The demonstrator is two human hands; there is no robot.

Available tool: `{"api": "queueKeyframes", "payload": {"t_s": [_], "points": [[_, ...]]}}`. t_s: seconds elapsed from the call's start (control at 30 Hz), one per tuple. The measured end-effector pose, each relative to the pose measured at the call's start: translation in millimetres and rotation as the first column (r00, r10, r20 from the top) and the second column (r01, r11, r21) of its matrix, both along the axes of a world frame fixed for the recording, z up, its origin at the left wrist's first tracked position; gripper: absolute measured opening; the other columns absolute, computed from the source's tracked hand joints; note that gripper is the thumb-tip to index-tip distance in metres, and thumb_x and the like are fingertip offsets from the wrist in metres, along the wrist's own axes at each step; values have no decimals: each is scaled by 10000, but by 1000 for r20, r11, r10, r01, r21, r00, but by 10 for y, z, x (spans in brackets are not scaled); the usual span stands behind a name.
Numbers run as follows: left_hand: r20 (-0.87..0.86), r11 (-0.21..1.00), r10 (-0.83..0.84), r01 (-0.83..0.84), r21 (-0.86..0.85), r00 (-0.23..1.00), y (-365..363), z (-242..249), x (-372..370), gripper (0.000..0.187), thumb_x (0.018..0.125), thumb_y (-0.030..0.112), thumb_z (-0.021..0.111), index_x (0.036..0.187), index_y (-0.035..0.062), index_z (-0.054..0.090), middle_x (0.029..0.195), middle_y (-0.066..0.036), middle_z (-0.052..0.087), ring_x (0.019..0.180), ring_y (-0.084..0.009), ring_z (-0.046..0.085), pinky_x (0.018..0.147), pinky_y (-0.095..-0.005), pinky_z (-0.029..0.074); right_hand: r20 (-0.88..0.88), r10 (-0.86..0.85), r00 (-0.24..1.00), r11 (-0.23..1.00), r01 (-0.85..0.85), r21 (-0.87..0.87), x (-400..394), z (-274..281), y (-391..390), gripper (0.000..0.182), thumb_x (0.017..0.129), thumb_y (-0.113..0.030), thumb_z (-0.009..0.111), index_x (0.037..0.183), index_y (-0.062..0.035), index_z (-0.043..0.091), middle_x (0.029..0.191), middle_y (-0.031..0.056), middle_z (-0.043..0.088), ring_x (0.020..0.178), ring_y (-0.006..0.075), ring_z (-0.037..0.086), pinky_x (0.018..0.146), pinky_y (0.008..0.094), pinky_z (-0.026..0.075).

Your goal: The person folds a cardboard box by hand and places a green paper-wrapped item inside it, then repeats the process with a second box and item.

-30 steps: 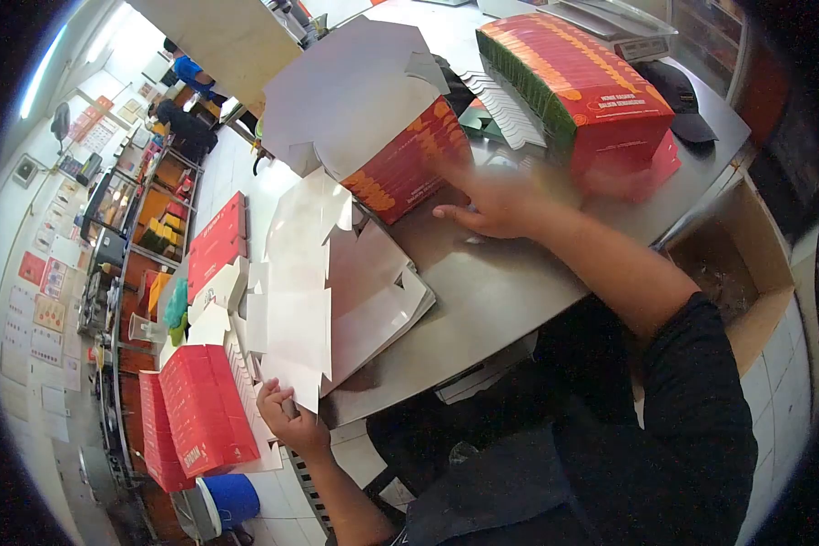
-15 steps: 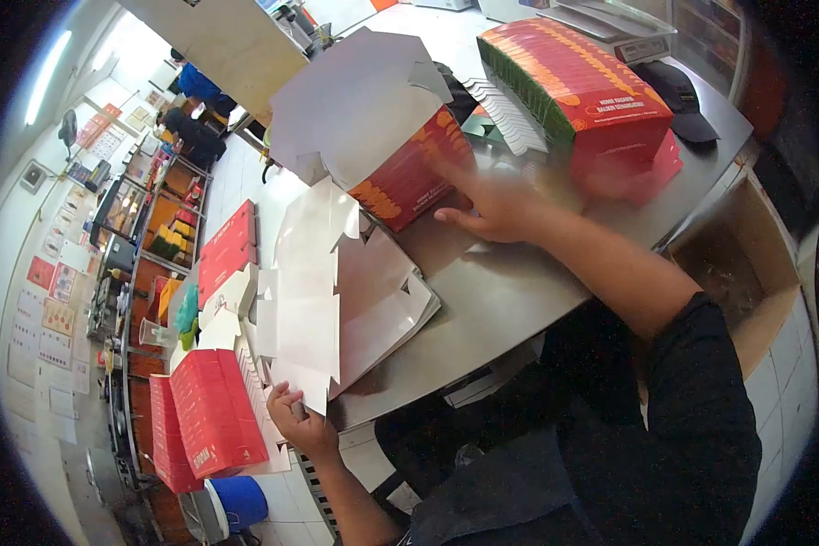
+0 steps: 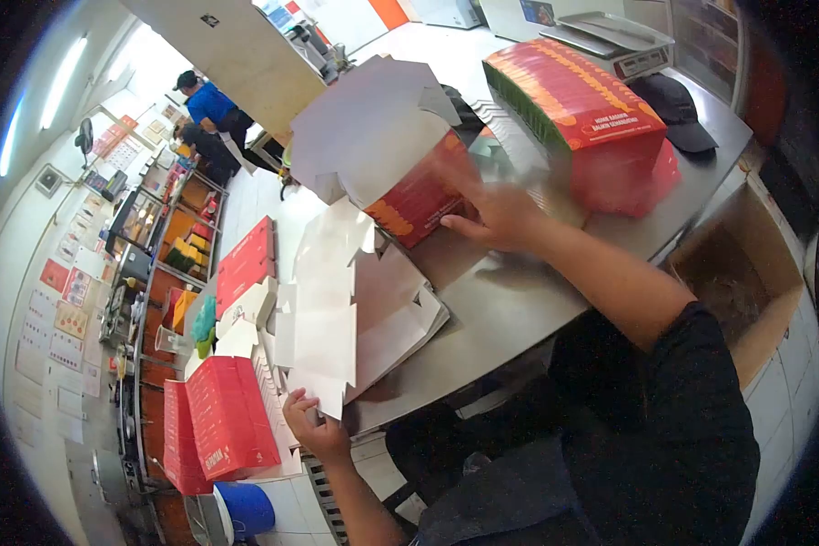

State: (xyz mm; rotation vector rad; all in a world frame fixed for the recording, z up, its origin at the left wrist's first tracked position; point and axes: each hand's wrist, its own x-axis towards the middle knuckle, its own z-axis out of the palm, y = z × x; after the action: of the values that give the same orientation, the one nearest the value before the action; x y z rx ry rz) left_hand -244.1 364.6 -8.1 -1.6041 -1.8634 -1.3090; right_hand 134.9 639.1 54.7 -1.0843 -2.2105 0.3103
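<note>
In the head view, my right hand [image 3: 500,217] is at the red printed box [image 3: 428,196], thumb apart and fingers reaching along its side, their tips blurred. The box stands on the metal table with its grey-white lid [image 3: 373,123] raised. My left hand [image 3: 317,429] is low at the table's front edge, its fingers curled at the near corner of a flat white cardboard box blank [image 3: 323,318]. That blank lies over more flat blanks [image 3: 396,318], pale side up.
A stack of red printed boxes [image 3: 578,100] stands at the right, beside a black cap [image 3: 678,114] and a scale [image 3: 642,62]. More red cartons [image 3: 232,419] lie at the left. An open brown carton [image 3: 746,282] and a blue bucket [image 3: 246,508] are below. Two people [image 3: 214,109] are farther back.
The view has tilted slightly, so the table and boxes appear lower and a person in blue shows more fully. Both hands keep nearly the same places at the box and the blank.
</note>
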Motion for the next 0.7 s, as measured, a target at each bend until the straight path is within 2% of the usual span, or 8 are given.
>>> {"api": "queueKeyframes", "payload": {"t_s": [0.17, 0.33, 0.43, 0.47, 0.57, 0.6, 0.67, 0.7], "points": [[-80, 998, -63, 61, -29, 995, -39, 139, 108, 320, 787, 222, 787, 994, 20, 648, 1185, -237, 656, 1146, -434, 617, 1020, -505, 479, 22, -67, 998, 996, 65, 59, -34, 25, 49, 873, 994, -571, 590, 1675, -211, 178, 978, 238, 715, 862, 440, 717, 773, 534, 568], [-355, 997, -76, 77, -12, 932, -84, 253, 66, 290, 946, 146, 664, 1217, 48, 701, 1315, -191, 654, 1297, -436, 550, 1137, -522, 404, -120, -13, 993, 968, 43, 248, -59, -35, 33, 889, 979, -461, 656, 1667, -136, 195, 1075, 223, 723, 901, 394, 724, 774, 498, 575], [-172, 981, 56, -22, 193, 984, -180, 384, -37, 261, 1032, 173, 616, 1232, 21, 688, 1340, -196, 647, 1325, -401, 538, 1141, -524, 403, -226, 162, 961, 968, -110, 227, -70, 44, -124, 781, 965, -332, 697, 1616, -83, 344, 835, 157, 677, 739, 336, 682, 703, 435, 548], [109, 942, -46, 7, 336, 993, -161, 423, -126, 423, 1057, 342, 632, 1284, -12, 669, 1352, -168, 636, 1289, -309, 599, 1066, -479, 495, -236, 216, 947, 957, -157, 245, -117, 146, -219, 748, 954, -306, 713, 1586, -72, 390, 821, 149, 673, 722, 320, 675, 696, 424, 548], [654, 839, -279, -153, 522, 703, -306, 947, -62, 460, 1067, 383, 613, 1265, -29, 667, 1309, -167, 644, 1195, -282, 634, 1008, -455, 529, -289, 407, 867, 901, -329, 283, -367, 472, -611, 618, 924, -243, 761, 1471, -54, 545, 814, 118, 674, 707, 290, 670, 697, 406, 552], [675, 794, -312, -206, 571, 669, -311, 1240, 137, 476, 1073, 395, 598, 1274, -33, 657, 1293, -171, 645, 1163, -274, 639, 986, -444, 537, -247, 459, 854, 864, -363, 350, -490, 526, -711, 593, 928, -246, 765, 1458, -73, 564, 896, 120, 687, 790, 291, 680, 742, 418, 549], [698, 699, -381, -305, 647, 607, -286, 1713, 562, 507, 1086, 419, 569, 1291, -39, 636, 1260, -178, 649, 1099, -257, 648, 940, -420, 553, -209, 567, 797, 824, -555, 119, -655, 905, -1110, 587, 976, -320, 727, 1486, -103, 535, 1211, 172, 641, 1073, 301, 677, 940, 434, 554], [685, 790, -197, -300, 535, 702, -278, 1680, 580, 507, 1090, 408, 561, 1313, -44, 612, 1260, -166, 654, 1089, -254, 657, 934, -420, 556, -176, 652, 737, 758, -641, 123, -742, 1051, -1231, 689, 977, -383, 721, 1557, -125, 454, 1370, 217, 562, 1221, 348, 625, 1044, 456, 516]]}}
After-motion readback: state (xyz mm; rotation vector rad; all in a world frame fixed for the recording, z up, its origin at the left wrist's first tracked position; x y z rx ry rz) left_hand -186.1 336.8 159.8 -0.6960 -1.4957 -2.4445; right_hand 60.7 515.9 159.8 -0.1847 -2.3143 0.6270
